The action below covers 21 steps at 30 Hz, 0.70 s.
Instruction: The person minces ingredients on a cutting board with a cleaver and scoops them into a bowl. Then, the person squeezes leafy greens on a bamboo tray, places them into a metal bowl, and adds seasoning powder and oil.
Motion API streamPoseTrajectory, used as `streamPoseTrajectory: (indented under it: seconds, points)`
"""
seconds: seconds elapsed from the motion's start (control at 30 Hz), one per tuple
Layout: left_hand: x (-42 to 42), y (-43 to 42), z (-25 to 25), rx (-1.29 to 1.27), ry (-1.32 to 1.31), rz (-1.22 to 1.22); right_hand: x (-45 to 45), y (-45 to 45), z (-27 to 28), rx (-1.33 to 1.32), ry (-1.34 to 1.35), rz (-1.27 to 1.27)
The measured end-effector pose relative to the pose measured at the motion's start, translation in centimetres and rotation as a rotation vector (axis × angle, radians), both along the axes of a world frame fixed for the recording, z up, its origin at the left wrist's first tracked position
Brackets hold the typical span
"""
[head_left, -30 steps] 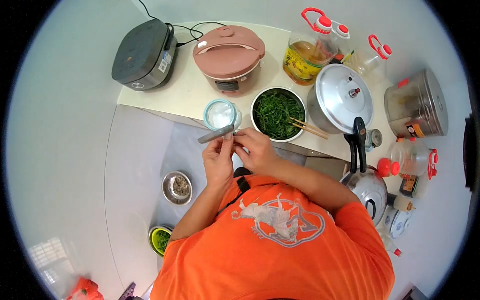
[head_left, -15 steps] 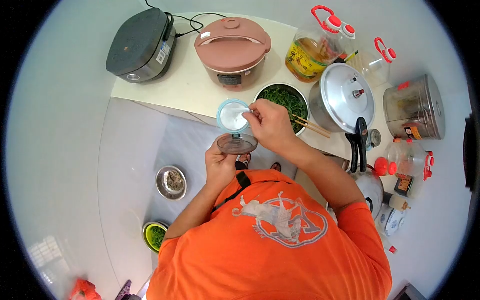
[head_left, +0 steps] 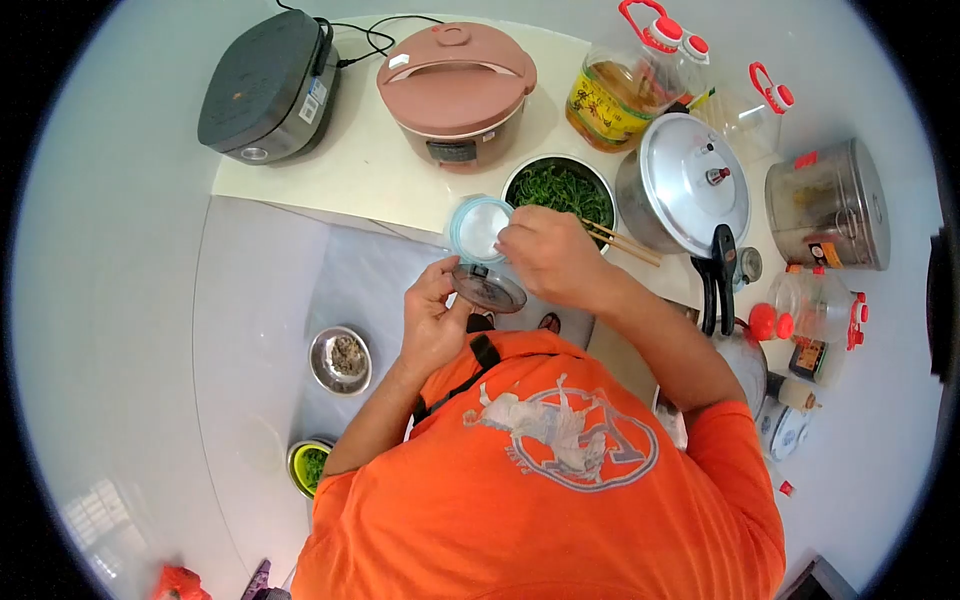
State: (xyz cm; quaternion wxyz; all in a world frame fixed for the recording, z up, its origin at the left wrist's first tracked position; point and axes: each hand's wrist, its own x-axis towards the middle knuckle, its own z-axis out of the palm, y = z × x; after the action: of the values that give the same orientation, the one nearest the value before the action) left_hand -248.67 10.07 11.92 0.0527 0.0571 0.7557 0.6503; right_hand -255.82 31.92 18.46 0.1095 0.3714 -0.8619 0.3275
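Note:
My left hand (head_left: 432,318) grips the flip-top jar by its dark see-through lid (head_left: 488,288), which hangs open toward me. The jar (head_left: 462,232) has a pale blue rim and white contents, and it stands just short of the counter edge. My right hand (head_left: 552,252) is closed at the jar's right rim, fingertips pinched over the opening; what they hold, if anything, is hidden. Right behind that hand is a steel bowl of chopped greens (head_left: 562,190). Wooden chopsticks (head_left: 622,243) rest across its right side.
A brown cooker (head_left: 458,85) and a dark rice cooker (head_left: 268,88) stand on the counter. Oil bottles (head_left: 610,105), a pressure cooker (head_left: 692,185) and a steel canister (head_left: 830,208) line the right. Lower left are a steel bowl (head_left: 340,362) and a green-lined bowl (head_left: 308,468).
The jar and its lid have shifted a little right, and the lid now slants more. My right hand has moved slightly right and down, covering more of the jar's rim.

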Motion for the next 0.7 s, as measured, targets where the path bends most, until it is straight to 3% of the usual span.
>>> streamPoseTrajectory:
  seconds: [0.3, 0.7]
  points:
    - [-1.0, 0.9, 1.4, -0.161, 0.161, 0.007, 0.6, 0.8, -0.7, -0.025, -0.097, -0.191]
    - [-0.4, 1.8, 1.1, -0.141, 0.113, 0.043, 2.4, 2.1, -3.1, -0.582, -0.842, -0.563]
